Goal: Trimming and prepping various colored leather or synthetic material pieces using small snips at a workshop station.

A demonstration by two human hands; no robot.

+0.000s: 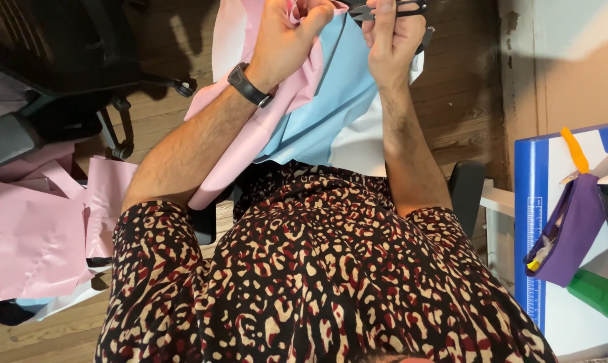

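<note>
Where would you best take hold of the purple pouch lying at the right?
Grip the purple pouch across its closed, flat lower body, coming from above and its left side. Its upper edge gapes open with small items showing, so lifting from there could spill them. The orange tab at the top looks too thin for a steady hold.

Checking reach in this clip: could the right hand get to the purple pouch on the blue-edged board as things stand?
Probably not at once: the right hand grips small black snips by the fabric. The purple pouch lies uncovered off to its side.

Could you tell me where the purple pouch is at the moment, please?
In the head view, the purple pouch lies at the right edge, on the blue-bordered board, below an orange strip and above a green object, well away from both hands.
</note>
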